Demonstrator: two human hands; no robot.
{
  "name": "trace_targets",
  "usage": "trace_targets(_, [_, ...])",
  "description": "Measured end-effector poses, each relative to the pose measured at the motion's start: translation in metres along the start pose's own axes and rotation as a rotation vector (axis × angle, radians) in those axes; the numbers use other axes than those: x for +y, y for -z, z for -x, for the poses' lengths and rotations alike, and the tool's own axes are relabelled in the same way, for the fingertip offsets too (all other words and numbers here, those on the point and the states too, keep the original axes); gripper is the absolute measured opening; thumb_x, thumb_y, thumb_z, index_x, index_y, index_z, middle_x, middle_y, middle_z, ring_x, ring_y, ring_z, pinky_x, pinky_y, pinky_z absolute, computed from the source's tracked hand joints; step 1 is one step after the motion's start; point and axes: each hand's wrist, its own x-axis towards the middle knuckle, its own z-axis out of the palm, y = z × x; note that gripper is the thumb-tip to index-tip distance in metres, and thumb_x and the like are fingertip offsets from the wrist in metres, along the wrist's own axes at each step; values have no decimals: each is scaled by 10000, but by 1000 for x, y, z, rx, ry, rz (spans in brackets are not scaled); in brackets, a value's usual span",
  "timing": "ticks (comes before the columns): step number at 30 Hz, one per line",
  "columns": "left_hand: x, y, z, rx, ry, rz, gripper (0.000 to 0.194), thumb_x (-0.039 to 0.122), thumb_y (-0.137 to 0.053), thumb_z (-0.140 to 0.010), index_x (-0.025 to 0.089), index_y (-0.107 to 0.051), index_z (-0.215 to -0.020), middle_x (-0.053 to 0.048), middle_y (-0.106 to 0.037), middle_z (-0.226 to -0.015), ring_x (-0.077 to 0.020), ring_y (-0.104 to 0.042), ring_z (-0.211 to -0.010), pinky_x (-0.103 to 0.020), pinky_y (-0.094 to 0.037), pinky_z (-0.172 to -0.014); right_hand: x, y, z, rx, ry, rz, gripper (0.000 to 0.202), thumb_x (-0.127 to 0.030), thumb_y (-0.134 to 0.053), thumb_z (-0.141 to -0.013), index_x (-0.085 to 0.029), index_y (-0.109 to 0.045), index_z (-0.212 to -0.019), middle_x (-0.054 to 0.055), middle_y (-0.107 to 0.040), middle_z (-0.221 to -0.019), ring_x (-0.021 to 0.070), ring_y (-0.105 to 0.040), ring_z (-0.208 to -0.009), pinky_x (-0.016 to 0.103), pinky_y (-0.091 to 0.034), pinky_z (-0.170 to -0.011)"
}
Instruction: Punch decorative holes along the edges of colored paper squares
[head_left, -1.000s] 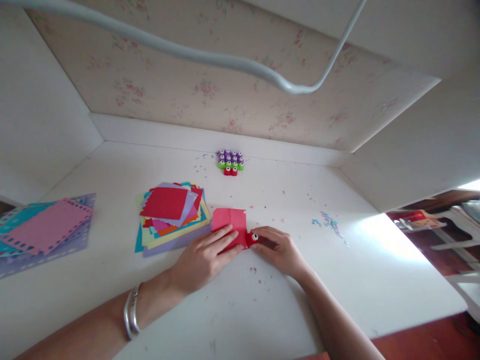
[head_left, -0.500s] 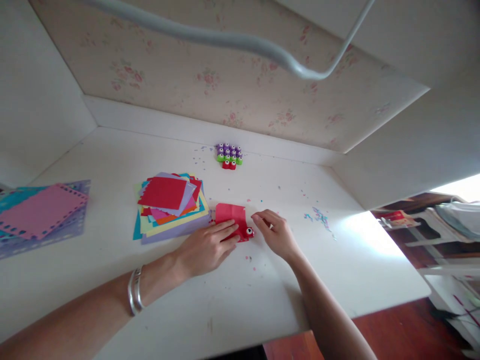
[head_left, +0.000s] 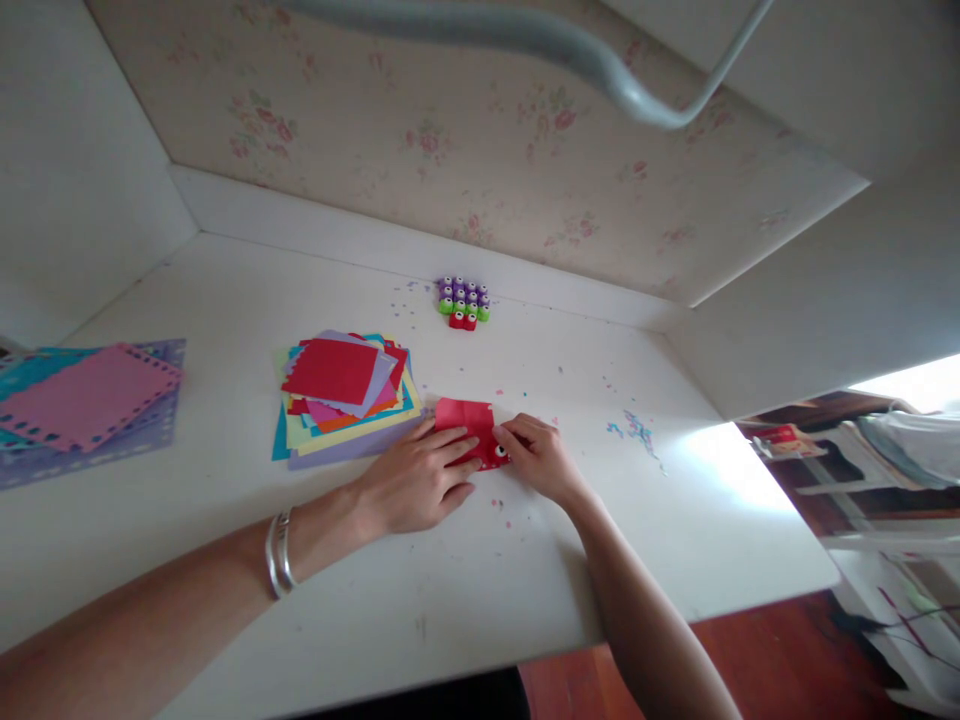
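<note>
My left hand (head_left: 416, 475) lies with its fingers spread over a sheet of red paper (head_left: 465, 413), holding it flat against the desk. A small red craft punch (head_left: 501, 453) with a white-and-black, eye-like button sits at the paper's lower right edge. Thumb and forefinger of my right hand (head_left: 538, 455) are closed at the right edge of the paper, just above the punch. Small punched holes show along the paper's lower edge. My left fingers cover part of the sheet.
Several similar punches (head_left: 463, 300), purple, green and red, stand grouped near the back wall. Left of my hands lies a stack of coloured paper (head_left: 334, 372). Punched pink, blue and purple sheets (head_left: 94, 400) lie farther left. Paper bits (head_left: 637, 432) are scattered at the right.
My right hand has moved left, from beside the paper to its right edge by the punch. My left hand stays on the paper. The view has shifted slightly.
</note>
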Motion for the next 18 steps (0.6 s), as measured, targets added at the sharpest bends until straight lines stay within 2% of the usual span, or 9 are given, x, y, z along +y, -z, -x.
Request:
trace_targets(10, [0, 0, 1, 23, -4, 5, 325, 365, -493, -954, 263, -645, -1222, -52, -623, -1310, -222, -525, -1250, -446, -282, -1115, -2, -3, 2, 18, 6, 14, 305, -391, -513, -951, -206, -682, -777, 30, -631, -724, 151, -581, -663, 280, -451, -644])
trace_targets(18, [0, 1, 2, 1, -2, 23, 345, 360, -500, -951, 267, -609, -1265, -50, -625, -1304, -227, -512, -1259, -468, -274, -1118, -1, -10, 5, 27, -11, -4, 406, -416, -487, -964, -201, -663, -668, 14, -555, -661, 140, -548, -615, 269, -428, -604])
